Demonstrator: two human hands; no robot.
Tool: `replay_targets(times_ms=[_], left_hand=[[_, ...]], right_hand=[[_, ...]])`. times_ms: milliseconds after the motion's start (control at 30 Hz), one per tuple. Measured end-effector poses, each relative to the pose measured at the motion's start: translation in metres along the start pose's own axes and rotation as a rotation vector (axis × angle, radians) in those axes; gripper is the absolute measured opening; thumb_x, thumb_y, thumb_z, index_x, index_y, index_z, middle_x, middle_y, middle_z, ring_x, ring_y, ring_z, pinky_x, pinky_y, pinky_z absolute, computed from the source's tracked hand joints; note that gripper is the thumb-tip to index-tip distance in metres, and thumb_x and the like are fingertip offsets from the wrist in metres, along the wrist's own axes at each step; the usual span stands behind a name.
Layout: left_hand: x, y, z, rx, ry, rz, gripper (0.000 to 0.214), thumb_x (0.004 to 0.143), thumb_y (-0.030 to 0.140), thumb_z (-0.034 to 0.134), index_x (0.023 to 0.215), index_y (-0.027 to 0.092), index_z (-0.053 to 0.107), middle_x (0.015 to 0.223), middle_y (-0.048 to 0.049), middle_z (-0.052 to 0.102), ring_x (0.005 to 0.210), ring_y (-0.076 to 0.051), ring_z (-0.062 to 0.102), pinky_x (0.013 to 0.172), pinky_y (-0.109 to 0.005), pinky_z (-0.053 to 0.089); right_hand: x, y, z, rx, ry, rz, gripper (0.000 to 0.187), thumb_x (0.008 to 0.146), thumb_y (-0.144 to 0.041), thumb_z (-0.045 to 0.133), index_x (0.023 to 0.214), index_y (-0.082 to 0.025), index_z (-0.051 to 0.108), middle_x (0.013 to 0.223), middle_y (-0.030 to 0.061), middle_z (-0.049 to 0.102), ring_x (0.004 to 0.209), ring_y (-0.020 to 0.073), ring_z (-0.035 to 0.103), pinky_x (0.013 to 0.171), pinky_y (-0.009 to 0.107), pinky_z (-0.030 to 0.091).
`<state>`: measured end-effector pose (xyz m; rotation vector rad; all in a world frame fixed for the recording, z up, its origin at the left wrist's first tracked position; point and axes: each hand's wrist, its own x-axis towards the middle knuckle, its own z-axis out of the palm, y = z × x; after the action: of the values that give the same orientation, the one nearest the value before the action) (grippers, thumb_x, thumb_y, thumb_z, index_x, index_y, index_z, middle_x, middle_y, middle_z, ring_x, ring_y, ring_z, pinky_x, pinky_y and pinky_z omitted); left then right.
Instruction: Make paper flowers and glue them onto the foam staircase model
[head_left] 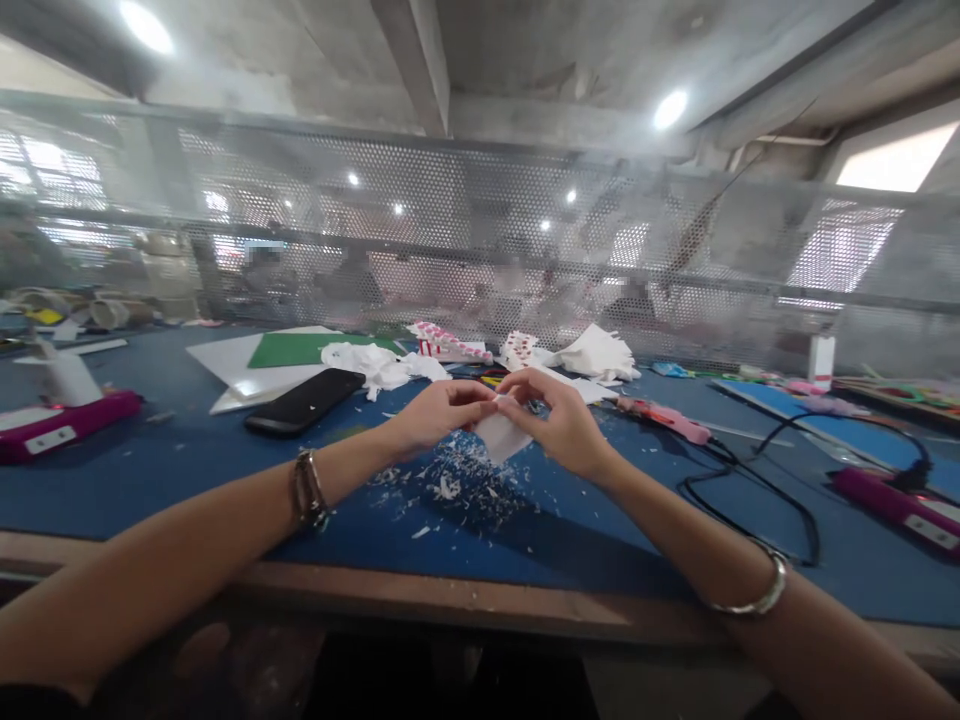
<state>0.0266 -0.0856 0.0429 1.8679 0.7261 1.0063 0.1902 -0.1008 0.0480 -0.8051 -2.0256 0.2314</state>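
Note:
A small white piece, thin like paper or cloth, hangs between my two hands above the table. My left hand pinches its upper left edge between thumb and forefinger. From the other side my right hand grips its top, thumb and fingertips pressed together. The fingertips of both hands almost meet. Below them, many tiny white scraps lie scattered over the blue tabletop. Behind my hands is a heap of crumpled white pieces, with another white stack to the right.
A black phone lies left of my hands, near a green sheet. To the right is a pink-handled tool with a black cable. Purple power strips sit at both sides. A perforated metal screen stands behind the table.

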Motion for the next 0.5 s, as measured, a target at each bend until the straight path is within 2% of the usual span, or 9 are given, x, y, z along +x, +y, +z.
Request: replay_targets(times_ms=[133,267,367,500], left_hand=[[-0.0058,-0.0022,0.0067,-0.161,0.020,-0.062,0.012,0.070,0.024,0.054,0.075,0.013,0.055,0.063,0.0018,0.050,0.053,-0.006,0.041,0.052,-0.020,0.033],[-0.0085,-0.0035,0.0099,-0.247,-0.011,-0.107,0.009,0.071,0.021,0.052,0.076,0.014,0.053,0.066,0.0015,0.050,0.056,-0.006,0.043,0.056,-0.020,0.035],[-0.0096,-0.0049,0.0113,-0.281,-0.011,-0.123,0.008,0.072,0.020,0.050,0.076,0.014,0.052,0.065,0.0026,0.048,0.055,-0.005,0.042,0.055,-0.019,0.034],[-0.0102,-0.0066,0.0113,-0.282,-0.011,-0.115,0.012,0.076,0.024,0.048,0.077,0.013,0.052,0.064,0.0015,0.048,0.053,-0.006,0.042,0.054,-0.020,0.035]], right_hand=[[-0.0075,-0.0054,0.0014,-0.031,0.044,-0.017,0.009,0.075,-0.023,0.055,0.083,-0.019,0.057,0.063,-0.0024,0.055,0.062,0.0090,0.051,0.060,0.023,0.041],[-0.0109,-0.0086,-0.0007,-0.050,-0.004,-0.066,0.007,0.075,-0.021,0.055,0.076,-0.019,0.062,0.072,-0.0002,0.065,0.067,0.0100,0.057,0.064,0.024,0.044],[-0.0109,-0.0074,-0.0031,-0.044,-0.025,-0.035,0.008,0.074,-0.022,0.057,0.075,-0.019,0.064,0.072,0.0001,0.066,0.067,0.0112,0.059,0.065,0.025,0.045],[-0.0107,-0.0038,-0.0037,0.046,-0.078,0.027,0.013,0.072,-0.023,0.058,0.083,-0.017,0.063,0.079,0.0015,0.066,0.071,0.0113,0.058,0.067,0.026,0.046]])
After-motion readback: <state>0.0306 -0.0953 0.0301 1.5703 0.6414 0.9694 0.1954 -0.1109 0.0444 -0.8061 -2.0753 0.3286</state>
